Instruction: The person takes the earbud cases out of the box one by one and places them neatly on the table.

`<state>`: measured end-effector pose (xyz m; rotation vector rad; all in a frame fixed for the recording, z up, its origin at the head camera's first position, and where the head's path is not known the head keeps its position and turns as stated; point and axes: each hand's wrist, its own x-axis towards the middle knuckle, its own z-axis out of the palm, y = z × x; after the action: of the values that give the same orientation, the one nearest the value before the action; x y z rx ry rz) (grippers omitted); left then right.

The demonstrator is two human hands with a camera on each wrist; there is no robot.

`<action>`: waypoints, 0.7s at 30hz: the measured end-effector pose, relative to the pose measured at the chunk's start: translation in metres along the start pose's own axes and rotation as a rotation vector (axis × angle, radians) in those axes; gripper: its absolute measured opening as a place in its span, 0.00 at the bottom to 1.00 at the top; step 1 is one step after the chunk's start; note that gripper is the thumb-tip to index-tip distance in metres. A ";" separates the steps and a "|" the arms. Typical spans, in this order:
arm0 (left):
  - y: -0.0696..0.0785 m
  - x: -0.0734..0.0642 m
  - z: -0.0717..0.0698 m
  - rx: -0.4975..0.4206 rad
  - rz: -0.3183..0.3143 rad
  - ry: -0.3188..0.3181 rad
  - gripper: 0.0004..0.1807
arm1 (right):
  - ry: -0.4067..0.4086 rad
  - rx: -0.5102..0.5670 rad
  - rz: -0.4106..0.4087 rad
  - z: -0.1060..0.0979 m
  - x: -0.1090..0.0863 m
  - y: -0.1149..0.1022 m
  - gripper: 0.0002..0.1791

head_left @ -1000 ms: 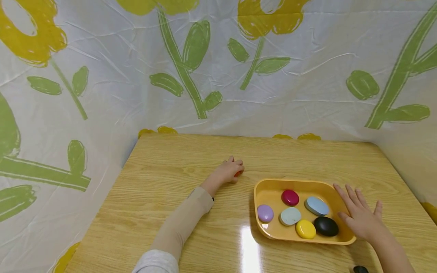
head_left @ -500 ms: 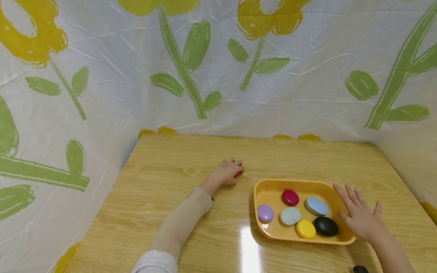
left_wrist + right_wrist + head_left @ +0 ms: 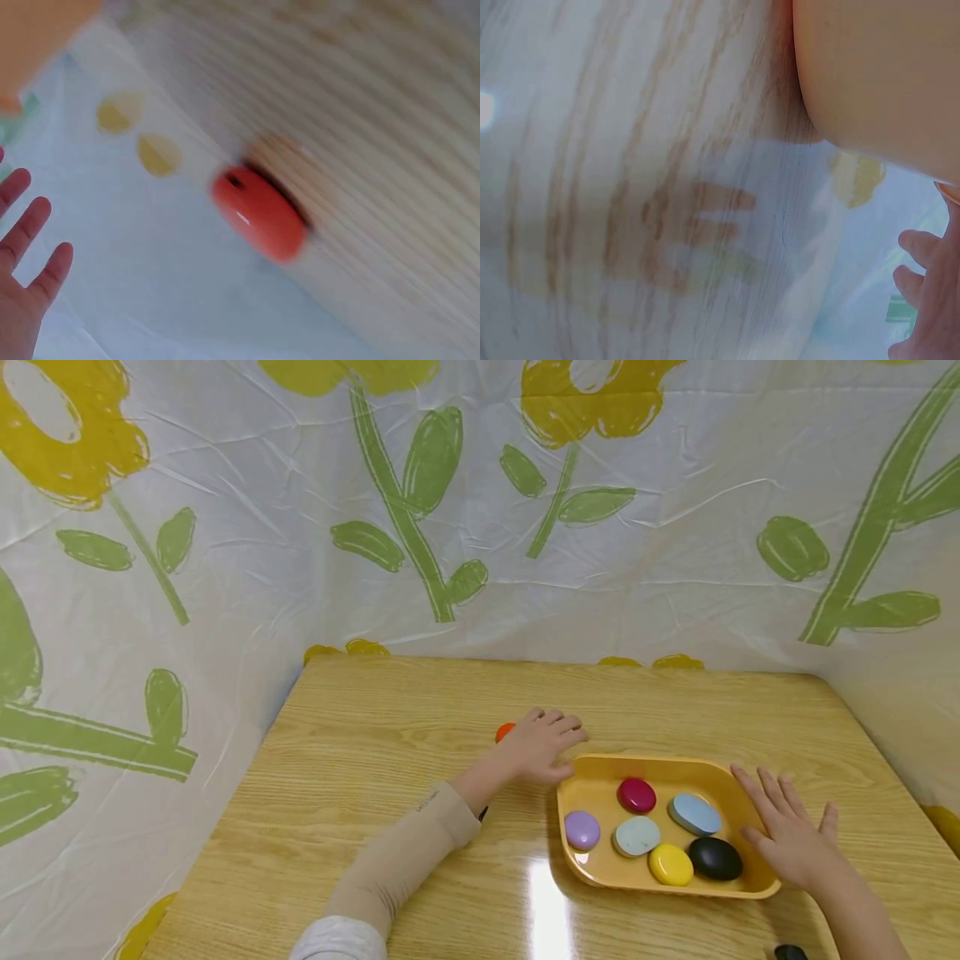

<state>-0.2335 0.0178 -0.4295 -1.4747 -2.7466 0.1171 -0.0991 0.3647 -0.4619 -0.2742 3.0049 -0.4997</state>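
Note:
My left hand (image 3: 536, 750) has its fingers spread just off the left end of the orange-yellow tray (image 3: 667, 762), holding nothing. Behind it on the table lies a smooth orange-red pebble-shaped piece (image 3: 504, 732), partly covered by the hand in the head view. The left wrist view shows this glossy orange-red piece (image 3: 261, 216) whole, apart from the fingers (image 3: 28, 229). At the tray's right end my right hand (image 3: 795, 835) rests against the rim, fingers straight and spread. Inside the tray sit several rounded pieces, among them a crimson one (image 3: 637, 795), a black one (image 3: 715, 858) and a yellow one (image 3: 671, 865).
Also in the tray are purple (image 3: 582, 831), pale green (image 3: 637, 837) and light blue (image 3: 695, 814) pieces. A small black object (image 3: 791, 952) lies at the front edge of the head view. A flower-printed white sheet (image 3: 645, 543) hangs behind the wooden table (image 3: 360, 710).
My left hand, earlier curled over the orange-red piece, has let go and moved right toward the tray, leaving the piece on the table. The right hand and the tray stay in place.

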 end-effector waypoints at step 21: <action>0.077 0.006 0.012 0.064 0.196 -0.303 0.29 | 0.018 -0.070 -0.008 -0.003 -0.001 -0.005 0.44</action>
<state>-0.1736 0.0647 -0.4471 -1.8425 -2.7745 0.4642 -0.0975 0.3611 -0.4578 -0.2881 3.0442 -0.4003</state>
